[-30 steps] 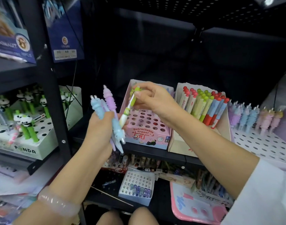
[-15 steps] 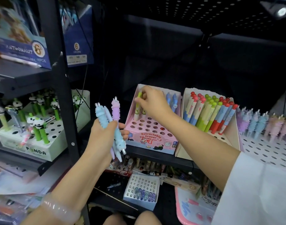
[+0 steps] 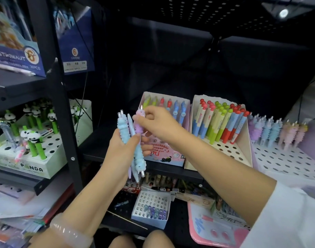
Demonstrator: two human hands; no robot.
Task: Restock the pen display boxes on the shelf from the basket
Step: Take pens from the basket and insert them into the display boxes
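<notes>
**A purple pen half-drawn from a crowded fist**

The left hand [image 3: 123, 151] is clamped round a small bundle of pens [image 3: 133, 140], tips pointing both up and down, so the fist holds them only at mid-length. The right hand [image 3: 157, 122] pinches the top of the purple pen [image 3: 140, 122] in that bundle, thumb and fingertips closed on its head. No basket shows anywhere I can see.

The worry, to my eye, is the pull itself. The bundled pens have ribbed, soft-looking sleeves, bumpy like stacked beads, and they would likely drag on one another; lifting the purple one could haul a blue neighbour up with it and let it slide out of the bottom of the fist onto the lower shelf, among the clutter there. Loosening the grip to free one pen risks loosening them all.

Just behind the hands stands the pink display box [image 3: 164, 154], glossy printed card with a face of round holes and a back row of smooth plastic pens, green, red and blue. Its holes are close-set, so a pen pushed in at a slant could miss or nudge those standing. To the right is the cream box [image 3: 242, 147], slanted, packed with ball-topped pens. Far right, a white perforated tray [image 3: 287, 161] carries ribbed pastel pens that look the same sort as the bundle, so I'd judge that is where these belong. At left, the panda pen box [image 3: 33, 169] is matte white card.
</notes>
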